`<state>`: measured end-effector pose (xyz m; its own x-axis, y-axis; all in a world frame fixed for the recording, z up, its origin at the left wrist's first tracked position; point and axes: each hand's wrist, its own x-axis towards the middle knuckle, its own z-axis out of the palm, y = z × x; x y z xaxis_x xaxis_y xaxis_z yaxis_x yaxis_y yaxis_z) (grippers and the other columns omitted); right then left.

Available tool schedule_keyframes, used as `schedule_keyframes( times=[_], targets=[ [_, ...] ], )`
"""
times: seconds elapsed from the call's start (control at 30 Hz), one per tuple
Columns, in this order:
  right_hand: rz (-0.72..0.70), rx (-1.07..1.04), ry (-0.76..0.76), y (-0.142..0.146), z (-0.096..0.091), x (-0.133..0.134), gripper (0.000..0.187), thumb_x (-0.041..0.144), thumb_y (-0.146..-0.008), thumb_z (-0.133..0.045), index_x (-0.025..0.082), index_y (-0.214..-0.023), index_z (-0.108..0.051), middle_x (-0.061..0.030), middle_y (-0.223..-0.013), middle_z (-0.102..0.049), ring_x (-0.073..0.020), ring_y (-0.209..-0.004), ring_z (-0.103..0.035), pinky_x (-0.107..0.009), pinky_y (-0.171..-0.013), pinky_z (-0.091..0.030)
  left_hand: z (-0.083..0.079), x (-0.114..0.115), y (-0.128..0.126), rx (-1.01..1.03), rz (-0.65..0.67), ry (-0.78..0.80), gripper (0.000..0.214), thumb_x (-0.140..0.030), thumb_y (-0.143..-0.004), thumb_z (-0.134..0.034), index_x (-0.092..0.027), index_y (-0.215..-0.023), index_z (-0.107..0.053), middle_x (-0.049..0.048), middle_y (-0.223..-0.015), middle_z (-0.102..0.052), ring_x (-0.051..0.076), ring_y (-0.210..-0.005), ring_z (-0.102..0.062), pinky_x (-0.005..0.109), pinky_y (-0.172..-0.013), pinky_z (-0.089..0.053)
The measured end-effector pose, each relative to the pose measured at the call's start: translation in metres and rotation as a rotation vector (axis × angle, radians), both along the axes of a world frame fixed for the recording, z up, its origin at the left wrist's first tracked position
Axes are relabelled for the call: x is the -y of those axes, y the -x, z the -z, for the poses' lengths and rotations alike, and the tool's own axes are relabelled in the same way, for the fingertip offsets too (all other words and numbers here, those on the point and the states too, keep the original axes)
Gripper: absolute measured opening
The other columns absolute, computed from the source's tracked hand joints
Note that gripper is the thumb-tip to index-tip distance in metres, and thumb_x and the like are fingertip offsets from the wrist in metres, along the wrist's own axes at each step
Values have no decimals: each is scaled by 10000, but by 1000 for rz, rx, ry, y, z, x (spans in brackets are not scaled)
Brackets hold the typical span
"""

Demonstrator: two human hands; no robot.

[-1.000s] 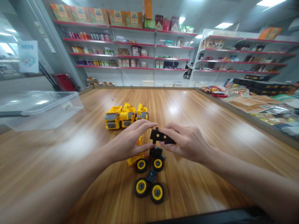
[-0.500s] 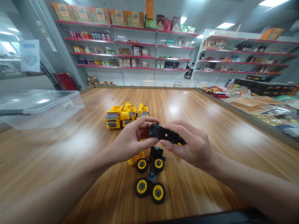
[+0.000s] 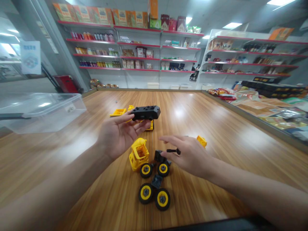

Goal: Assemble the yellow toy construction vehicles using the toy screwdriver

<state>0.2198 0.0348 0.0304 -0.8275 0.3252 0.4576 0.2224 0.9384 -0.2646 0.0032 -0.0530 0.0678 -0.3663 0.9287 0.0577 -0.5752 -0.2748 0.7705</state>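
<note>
My left hand (image 3: 120, 131) holds up a long black toy chassis (image 3: 146, 113), thumb along its near side and fingers underneath. Lower and to the right, my right hand (image 3: 186, 152) is over the table with thumb and forefinger apart. A short black rod-like piece (image 3: 173, 151) shows in that gap; whether the hand touches it is unclear. Below my hands lie a yellow toy cab (image 3: 139, 155), a black block (image 3: 158, 156), and yellow-hubbed wheels (image 3: 162, 199) by a dark grey part (image 3: 157, 181). A yellow piece (image 3: 201, 141) is partly hidden behind my right hand.
Yellow toy trucks (image 3: 118, 112) stand behind my left hand, mostly covered. A clear plastic bin (image 3: 60, 112) sits at the left. Packaged goods (image 3: 262, 106) lie beyond the table's right edge. Stocked shelves (image 3: 139, 57) line the back.
My right hand has let go of the black chassis and moved down to the table. My left hand has raised the chassis up and to the left, turning it over.
</note>
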Motion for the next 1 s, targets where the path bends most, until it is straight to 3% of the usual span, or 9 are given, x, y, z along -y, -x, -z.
schedule_keyframes(
  times=[0.17,0.33,0.53,0.6,0.67,0.83,1.0],
  targets=[
    [-91,164,-61,5,10,0,303,350,-941,-586,233,-1218,-621,-47,-977,-723,-184,-811,-685,-273,-670,-442,2,-1,-1,71,49,88,201,-231,-863,-596,-108,-1017,-637,142,-994,-715,241,-902,-714,372,-813,-618],
    [-7,232,-98,5,8,-3,235,288,-929,-561,228,-1133,-663,-41,-948,-722,-185,-796,-676,-272,-652,-408,3,0,-2,15,107,179,170,-161,-849,-585,-130,-982,-685,61,-810,-712,136,-637,-671,241,-604,-594],
    [135,280,-28,-2,1,-12,203,197,-864,-573,229,-1021,-697,-23,-903,-740,-191,-850,-679,-269,-697,-419,3,11,0,-117,525,269,324,-175,-799,-580,-140,-1095,-709,93,-906,-729,209,-757,-703,326,-688,-580],
    [149,295,-31,-4,-1,-13,183,205,-872,-561,233,-979,-707,-21,-874,-734,-186,-821,-674,-268,-673,-407,5,13,-1,-170,699,322,337,-165,-782,-583,-140,-1090,-716,94,-880,-724,217,-746,-696,320,-665,-559],
    [153,281,-45,-5,-4,-12,188,192,-867,-552,229,-964,-709,-27,-871,-718,-184,-816,-664,-268,-661,-395,6,13,-1,-225,787,372,331,-164,-775,-581,-135,-1072,-725,85,-806,-707,211,-710,-680,306,-636,-535],
    [86,217,-113,-7,-11,-2,254,145,-850,-513,205,-1020,-692,-51,-925,-668,-169,-786,-624,-274,-635,-373,8,8,8,-357,665,452,310,-156,-767,-606,-126,-1048,-735,89,-831,-712,158,-655,-640,238,-573,-482],
    [-204,317,-155,-10,-13,8,202,131,-835,-527,193,-963,-671,-18,-817,-682,-139,-672,-599,-278,-561,-330,9,7,16,-452,606,485,313,-147,-773,-641,-142,-1074,-729,93,-895,-715,156,-669,-635,225,-558,-471]
  ],
)
